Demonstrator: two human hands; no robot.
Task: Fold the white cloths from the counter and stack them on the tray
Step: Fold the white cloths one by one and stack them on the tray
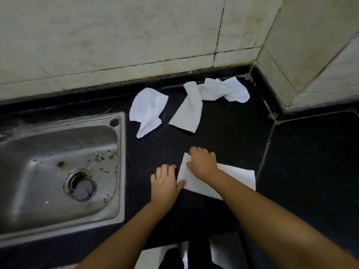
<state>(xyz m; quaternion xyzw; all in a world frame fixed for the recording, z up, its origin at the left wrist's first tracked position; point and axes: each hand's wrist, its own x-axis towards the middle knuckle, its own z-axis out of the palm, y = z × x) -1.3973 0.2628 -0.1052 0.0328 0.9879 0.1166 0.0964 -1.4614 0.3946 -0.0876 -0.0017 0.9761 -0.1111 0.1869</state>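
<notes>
Head view is showing the folding step under way on one white cloth (223,181), which is lying flat near the front edge of the dark counter (310,171), to the right of the steel sink (58,171). The right hand (203,164) is reaching across it, fingers curled and seemingly pinching the cloth's left edge near its far corner. The left hand (165,184) is resting just beside the cloth's near-left corner, thumb touching the fabric and fingers loosely bent on the counter. Three more crumpled cloths (147,109) (187,111) (227,90) are waiting toward the back edge, near the tiled wall (116,35). No tray is showing. Judging from this, the next move is calling for carrying the pinched edge over to the right side, aligning corners, then pressing the crease flat.
</notes>
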